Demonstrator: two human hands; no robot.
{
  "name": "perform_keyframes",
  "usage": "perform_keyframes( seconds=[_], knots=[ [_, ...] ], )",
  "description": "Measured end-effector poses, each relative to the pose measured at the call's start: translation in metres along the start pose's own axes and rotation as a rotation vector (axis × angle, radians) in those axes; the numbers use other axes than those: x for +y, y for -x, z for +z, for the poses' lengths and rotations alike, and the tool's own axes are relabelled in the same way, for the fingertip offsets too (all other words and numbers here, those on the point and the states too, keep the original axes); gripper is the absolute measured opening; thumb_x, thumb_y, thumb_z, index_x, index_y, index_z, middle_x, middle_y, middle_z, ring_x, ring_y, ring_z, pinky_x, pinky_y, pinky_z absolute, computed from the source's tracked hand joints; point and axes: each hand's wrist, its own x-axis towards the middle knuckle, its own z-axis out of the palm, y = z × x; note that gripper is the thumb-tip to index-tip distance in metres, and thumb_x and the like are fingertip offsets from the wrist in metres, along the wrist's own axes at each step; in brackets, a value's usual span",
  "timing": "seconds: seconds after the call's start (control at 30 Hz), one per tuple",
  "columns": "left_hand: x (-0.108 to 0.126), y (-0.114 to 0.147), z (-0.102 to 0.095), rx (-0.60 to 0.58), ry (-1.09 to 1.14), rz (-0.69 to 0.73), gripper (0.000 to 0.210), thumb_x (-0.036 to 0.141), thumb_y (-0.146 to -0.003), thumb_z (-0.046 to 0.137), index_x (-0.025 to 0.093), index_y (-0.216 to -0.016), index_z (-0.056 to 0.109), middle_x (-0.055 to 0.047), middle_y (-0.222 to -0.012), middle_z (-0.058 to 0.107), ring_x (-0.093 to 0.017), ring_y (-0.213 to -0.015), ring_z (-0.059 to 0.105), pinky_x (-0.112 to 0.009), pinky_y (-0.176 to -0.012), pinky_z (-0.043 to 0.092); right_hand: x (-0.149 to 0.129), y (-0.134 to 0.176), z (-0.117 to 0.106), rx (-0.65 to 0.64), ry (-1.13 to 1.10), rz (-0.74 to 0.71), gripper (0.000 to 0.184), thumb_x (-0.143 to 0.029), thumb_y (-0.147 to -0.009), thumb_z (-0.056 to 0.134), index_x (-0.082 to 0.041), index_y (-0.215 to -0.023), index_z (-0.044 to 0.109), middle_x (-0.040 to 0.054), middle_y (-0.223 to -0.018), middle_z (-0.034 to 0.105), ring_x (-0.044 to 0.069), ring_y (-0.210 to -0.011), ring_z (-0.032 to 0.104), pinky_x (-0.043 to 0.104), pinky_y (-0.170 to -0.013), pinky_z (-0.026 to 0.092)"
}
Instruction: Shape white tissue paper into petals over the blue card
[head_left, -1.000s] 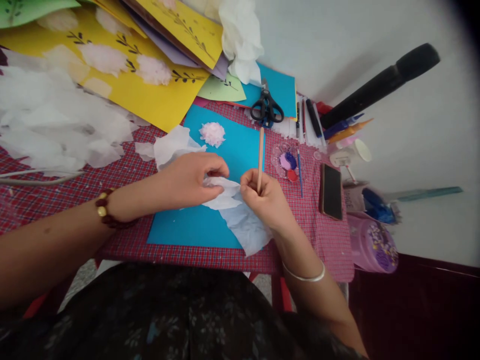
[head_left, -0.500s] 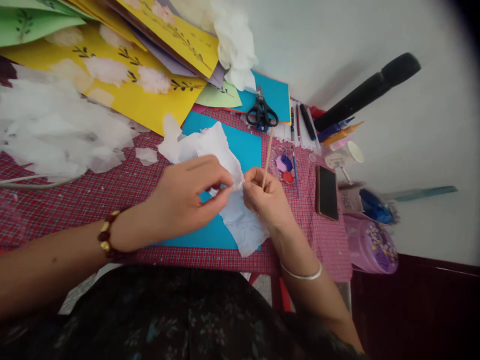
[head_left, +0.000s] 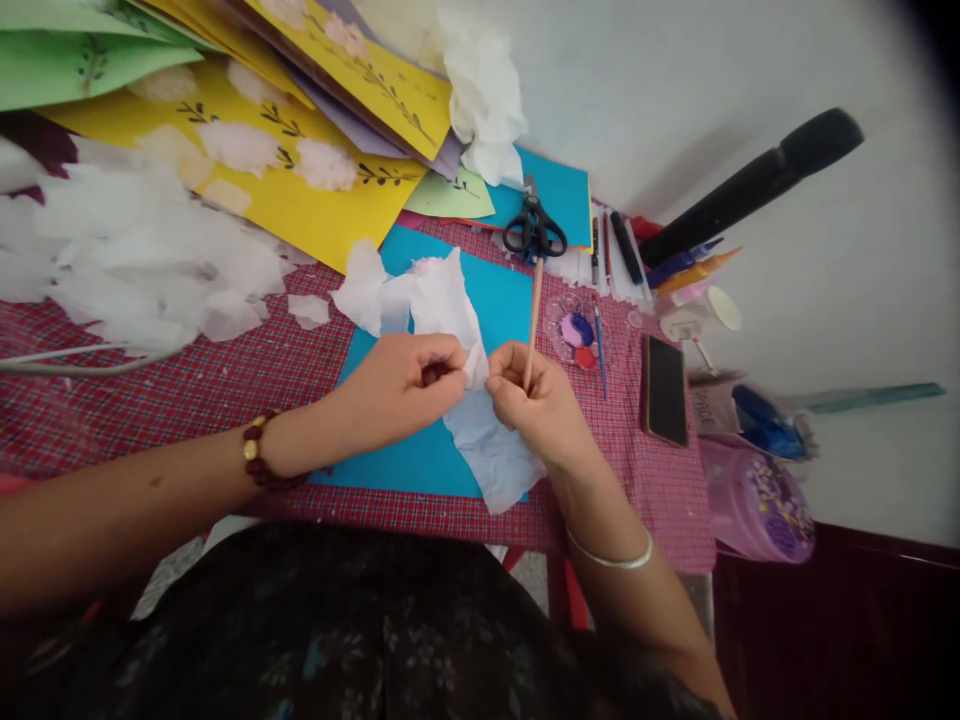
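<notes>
My left hand [head_left: 412,385] is closed in a pinch at the edge of a white piece of tissue paper [head_left: 441,300]. Close beside it, my right hand [head_left: 536,400] pinches the same tissue at its fingertips. A thin wooden stick [head_left: 535,310] also stands up from the right hand's grip, its lower end hidden in the fingers. Below the hands the tissue hangs over a blue sheet of paper [head_left: 409,455] on the table. More torn tissue [head_left: 362,290] lies at the sheet's upper left.
Torn tissue [head_left: 165,260] is heaped on the left of the checked cloth [head_left: 315,365]. Yellow painted sheets [head_left: 322,215] lie behind it. Black-handled scissors [head_left: 534,232], a paint palette [head_left: 576,330], a slim blue brush [head_left: 601,355] and a phone [head_left: 664,390] are on the right.
My left thumb and forefinger have closed together at the tissue edge, where a gap showed between them before. The right hand keeps its hold on the stick. The whole view has shifted slightly.
</notes>
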Motion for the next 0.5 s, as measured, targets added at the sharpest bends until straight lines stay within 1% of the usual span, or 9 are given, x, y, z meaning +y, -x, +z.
perform_keyframes(
  seconds=[0.13,0.23,0.3,0.37,0.4,0.43,0.5],
  knots=[
    [0.0,-0.003,-0.013,0.009,0.181,-0.075,0.017,0.019,-0.076,0.056,0.017,-0.06,0.052,0.002,-0.057,0.046,-0.01,-0.056,0.041,-0.025,-0.052,0.03,0.002,-0.006,-0.02,0.07,0.037,-0.004,0.009,-0.02,-0.079,0.057,-0.022,-0.074,0.05,-0.0091,-0.053,0.039,0.006,-0.043,0.035,0.023,-0.042,0.025],
    [-0.004,-0.005,-0.021,-0.001,0.349,-0.057,0.018,0.018,-0.074,0.058,0.017,-0.057,0.052,0.0,-0.061,0.051,-0.012,-0.064,0.048,-0.026,-0.059,0.036,0.005,-0.009,-0.032,0.059,0.091,0.043,0.009,-0.021,-0.079,0.058,-0.022,-0.073,0.052,-0.0089,-0.052,0.04,0.006,-0.042,0.037,0.022,-0.041,0.027],
    [-0.007,-0.007,-0.022,-0.007,0.42,-0.032,0.019,0.017,-0.073,0.06,0.017,-0.056,0.052,0.0,-0.064,0.052,-0.012,-0.067,0.05,-0.026,-0.063,0.039,0.006,-0.011,-0.035,0.072,0.074,0.054,0.008,-0.024,-0.081,0.06,-0.021,-0.076,0.054,-0.0088,-0.052,0.041,0.007,-0.042,0.04,0.023,-0.042,0.031],
    [-0.008,-0.007,-0.02,-0.029,0.447,-0.022,0.017,0.017,-0.074,0.06,0.017,-0.058,0.053,0.0,-0.07,0.053,-0.012,-0.07,0.051,-0.026,-0.065,0.041,0.007,-0.011,-0.033,0.1,0.014,0.045,0.012,-0.033,-0.085,0.06,-0.022,-0.083,0.058,-0.0081,-0.053,0.044,0.008,-0.043,0.042,0.024,-0.044,0.034],
    [-0.008,-0.006,-0.018,-0.046,0.436,-0.024,0.017,0.018,-0.075,0.06,0.017,-0.06,0.053,-0.001,-0.073,0.055,-0.012,-0.071,0.051,-0.026,-0.066,0.041,0.007,-0.011,-0.032,0.118,-0.016,0.041,0.017,-0.039,-0.087,0.06,-0.022,-0.086,0.059,-0.0076,-0.055,0.045,0.007,-0.042,0.041,0.024,-0.044,0.033],
    [-0.008,-0.006,-0.016,-0.065,0.411,-0.028,0.016,0.019,-0.075,0.06,0.017,-0.061,0.054,-0.001,-0.077,0.056,-0.012,-0.073,0.052,-0.026,-0.066,0.042,0.006,-0.011,-0.03,0.132,-0.039,0.044,0.024,-0.046,-0.088,0.058,-0.022,-0.089,0.06,-0.007,-0.057,0.045,0.007,-0.042,0.038,0.024,-0.043,0.03],
    [-0.006,-0.005,-0.011,-0.093,0.328,-0.034,0.016,0.021,-0.076,0.06,0.016,-0.062,0.055,-0.002,-0.084,0.059,-0.013,-0.078,0.055,-0.026,-0.068,0.042,0.004,-0.009,-0.027,0.152,-0.057,0.056,0.042,-0.062,-0.09,0.048,-0.022,-0.093,0.061,-0.0055,-0.062,0.045,0.007,-0.042,0.03,0.025,-0.041,0.022]
  ],
)
